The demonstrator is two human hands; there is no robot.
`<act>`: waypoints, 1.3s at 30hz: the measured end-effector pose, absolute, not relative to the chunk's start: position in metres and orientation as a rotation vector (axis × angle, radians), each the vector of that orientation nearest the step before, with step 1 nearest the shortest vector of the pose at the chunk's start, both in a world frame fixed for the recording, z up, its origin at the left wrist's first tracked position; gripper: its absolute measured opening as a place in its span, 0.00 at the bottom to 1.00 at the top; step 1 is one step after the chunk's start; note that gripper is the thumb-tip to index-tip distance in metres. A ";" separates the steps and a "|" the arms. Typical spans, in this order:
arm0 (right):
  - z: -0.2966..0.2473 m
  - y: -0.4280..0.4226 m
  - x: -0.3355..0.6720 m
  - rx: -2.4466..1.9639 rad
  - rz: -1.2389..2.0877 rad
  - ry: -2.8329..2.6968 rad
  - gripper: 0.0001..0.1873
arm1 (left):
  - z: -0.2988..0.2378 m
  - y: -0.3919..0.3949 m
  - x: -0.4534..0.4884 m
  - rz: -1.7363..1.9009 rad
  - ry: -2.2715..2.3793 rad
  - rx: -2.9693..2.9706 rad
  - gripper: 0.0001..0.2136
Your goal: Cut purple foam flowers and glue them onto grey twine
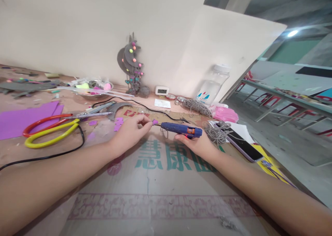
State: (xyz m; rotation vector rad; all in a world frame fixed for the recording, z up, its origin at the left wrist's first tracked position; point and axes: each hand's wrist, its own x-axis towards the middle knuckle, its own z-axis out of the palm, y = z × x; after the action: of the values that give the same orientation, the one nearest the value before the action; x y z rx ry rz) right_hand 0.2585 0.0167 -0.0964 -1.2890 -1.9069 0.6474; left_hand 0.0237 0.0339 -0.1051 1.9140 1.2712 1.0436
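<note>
My right hand is wrapped round a blue glue gun, whose nozzle points left. Between the thumb and fingertips of my left hand is a small purple felt piece. The nozzle tip is at this piece; whether they touch I cannot make out. Both hands are above a printed cardboard sheet. More purple cut-outs lie just left of my left hand. A bundle of grey cord is beside my right hand.
Scissors with red and yellow handles and purple felt sheets lie left. A black cable crosses the table. At the back are a grey moon ornament, a small digital clock and a clear bottle. A phone lies right.
</note>
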 end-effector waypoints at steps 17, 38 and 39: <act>-0.105 0.021 0.266 -1.294 0.599 -1.980 0.11 | -0.106 0.034 0.024 1.031 1.280 1.906 0.10; -0.107 0.021 0.266 -1.309 0.569 -1.972 0.13 | -0.107 0.035 0.024 1.021 1.288 1.915 0.12; -0.107 0.021 0.266 -1.312 0.563 -1.978 0.13 | -0.106 0.035 0.024 1.021 1.290 1.913 0.12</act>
State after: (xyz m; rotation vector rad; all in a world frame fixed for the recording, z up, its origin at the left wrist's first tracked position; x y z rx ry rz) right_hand 0.2663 0.0208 -0.1068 -1.3120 -1.9777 0.5633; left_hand 0.0239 0.0346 -0.1065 1.9129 1.2900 1.0211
